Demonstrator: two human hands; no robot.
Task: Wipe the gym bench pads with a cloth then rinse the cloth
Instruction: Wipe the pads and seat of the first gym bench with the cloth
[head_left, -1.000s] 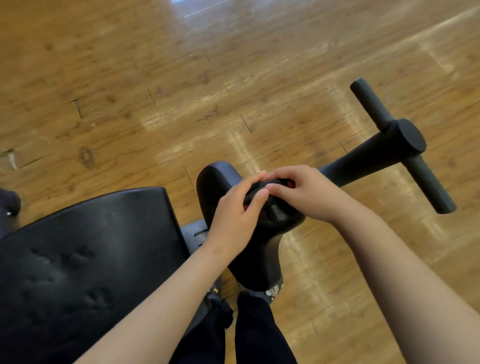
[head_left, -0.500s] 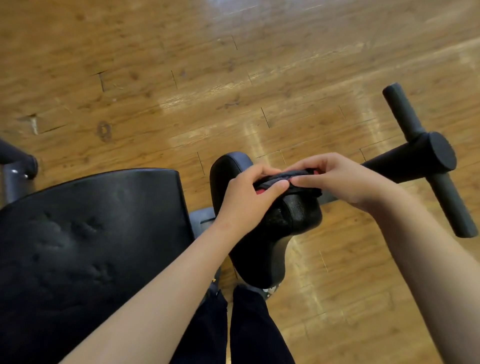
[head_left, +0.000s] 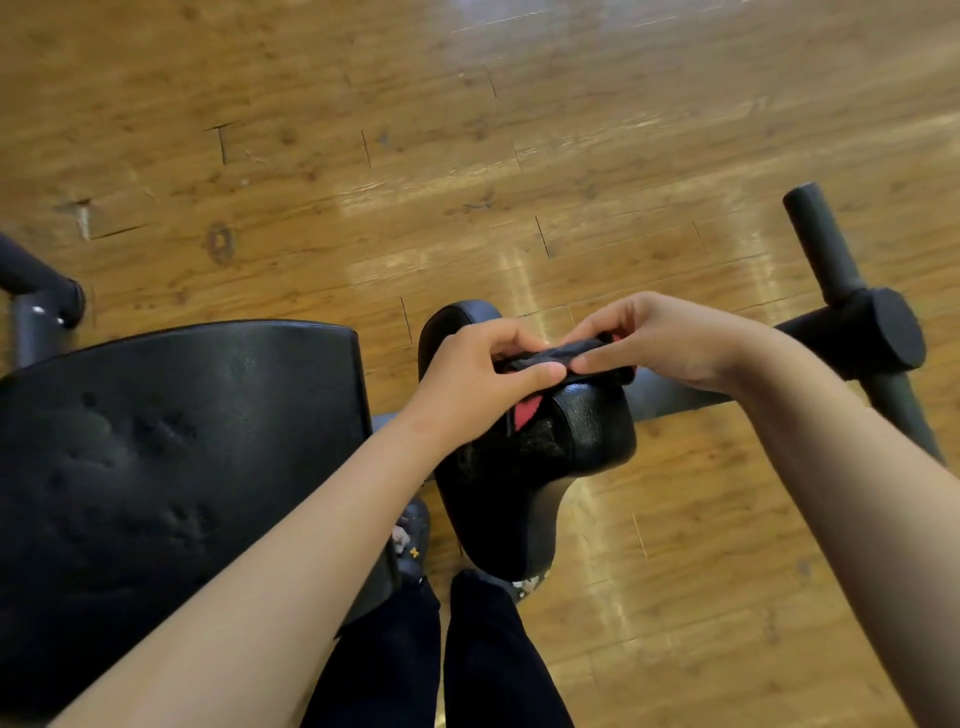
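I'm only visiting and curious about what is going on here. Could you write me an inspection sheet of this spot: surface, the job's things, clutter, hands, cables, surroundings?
Surface: glossy wooden floor, with streaks of reflected light.
Job's things: dark cloth with a red patch, held over the small pad; large pad to the left of it, with dimples in its surface.
Clutter: nothing seen.
Hands: left hand and right hand each pinch the dark cloth, stretching it between them.
Cables: nothing seen.
Surroundings: T-shaped frame bar at the right, metal tube at the far left, the person's dark trousers below.
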